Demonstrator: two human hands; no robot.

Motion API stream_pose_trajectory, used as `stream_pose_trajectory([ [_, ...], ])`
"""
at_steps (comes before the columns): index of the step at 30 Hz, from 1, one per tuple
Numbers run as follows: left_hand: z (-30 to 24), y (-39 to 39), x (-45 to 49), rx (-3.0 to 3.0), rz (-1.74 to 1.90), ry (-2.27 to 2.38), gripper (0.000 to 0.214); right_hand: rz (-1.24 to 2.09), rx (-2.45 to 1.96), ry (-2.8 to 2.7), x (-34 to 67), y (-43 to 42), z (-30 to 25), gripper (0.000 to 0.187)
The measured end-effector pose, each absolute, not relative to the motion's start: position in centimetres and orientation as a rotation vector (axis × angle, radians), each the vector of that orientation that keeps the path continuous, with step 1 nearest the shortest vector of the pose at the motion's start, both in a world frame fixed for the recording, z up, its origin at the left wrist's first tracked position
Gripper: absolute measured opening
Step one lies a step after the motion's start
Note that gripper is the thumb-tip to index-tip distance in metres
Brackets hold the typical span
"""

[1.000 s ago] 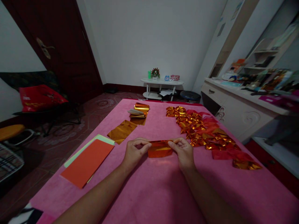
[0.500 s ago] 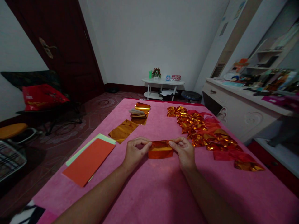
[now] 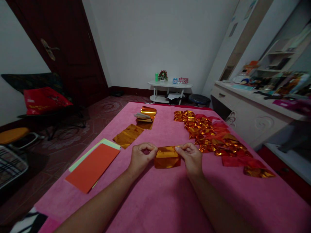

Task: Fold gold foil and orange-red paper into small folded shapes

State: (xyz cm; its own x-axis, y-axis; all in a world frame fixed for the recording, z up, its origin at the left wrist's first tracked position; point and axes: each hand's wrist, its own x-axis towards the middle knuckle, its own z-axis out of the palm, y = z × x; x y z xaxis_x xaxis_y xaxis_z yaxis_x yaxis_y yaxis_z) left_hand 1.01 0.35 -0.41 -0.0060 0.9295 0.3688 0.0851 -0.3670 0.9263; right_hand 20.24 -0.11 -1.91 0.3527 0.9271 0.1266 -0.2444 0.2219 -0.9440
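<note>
A shiny gold foil sheet [image 3: 167, 158] is held by its two top corners over the pink-covered table [image 3: 155, 200]. My left hand [image 3: 142, 157] pinches the left corner between thumb and fingers, and my right hand [image 3: 191, 157] pinches the right one. The sheet's upper part looks folded over in a band. Beyond my left hand lies a flat gold foil sheet [image 3: 128, 135]. Folded gold foil pieces [image 3: 190, 124], bunched together in a pile, lie to the right of my right hand, with red pieces [image 3: 234, 161] among them.
Orange paper [image 3: 93, 168] rests on pale green paper [image 3: 107, 143] at the left. A stack of gold foil [image 3: 147, 115] sits farther back. Behind the table stands a small white side table [image 3: 167, 84]. A white cabinet [image 3: 245, 106] runs along the right.
The foil sheet between my hands has tilted, showing more of its gold face and reaching slightly lower. Both hands keep their pinch in nearly the same place.
</note>
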Motion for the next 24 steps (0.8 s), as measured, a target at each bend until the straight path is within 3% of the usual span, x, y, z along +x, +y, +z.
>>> stream_pose_trajectory([
  [7,-1.4,0.9,1.1,1.434,1.419,1.127,0.024,0.94,-1.099,-0.87,20.1,-0.3,-1.8,0.034],
  [11,-1.6,1.0,1.1,1.462,1.316,1.173,0.012,0.873,-1.249,-0.959,19.9,-0.2,-2.0,0.031],
  [13,-1.6,0.8,1.0,1.572,1.212,1.206,0.008,0.822,-1.323,-1.021,19.9,-0.1,-2.3,0.029],
  [20,-1.0,0.0,0.8,2.27,0.806,1.333,0.036,0.525,-1.584,-1.322,20.2,0.5,-2.9,0.014],
  [24,-0.6,-0.1,1.1,2.531,0.597,1.382,0.035,0.419,-1.692,-1.429,20.2,0.7,-2.7,0.01],
])
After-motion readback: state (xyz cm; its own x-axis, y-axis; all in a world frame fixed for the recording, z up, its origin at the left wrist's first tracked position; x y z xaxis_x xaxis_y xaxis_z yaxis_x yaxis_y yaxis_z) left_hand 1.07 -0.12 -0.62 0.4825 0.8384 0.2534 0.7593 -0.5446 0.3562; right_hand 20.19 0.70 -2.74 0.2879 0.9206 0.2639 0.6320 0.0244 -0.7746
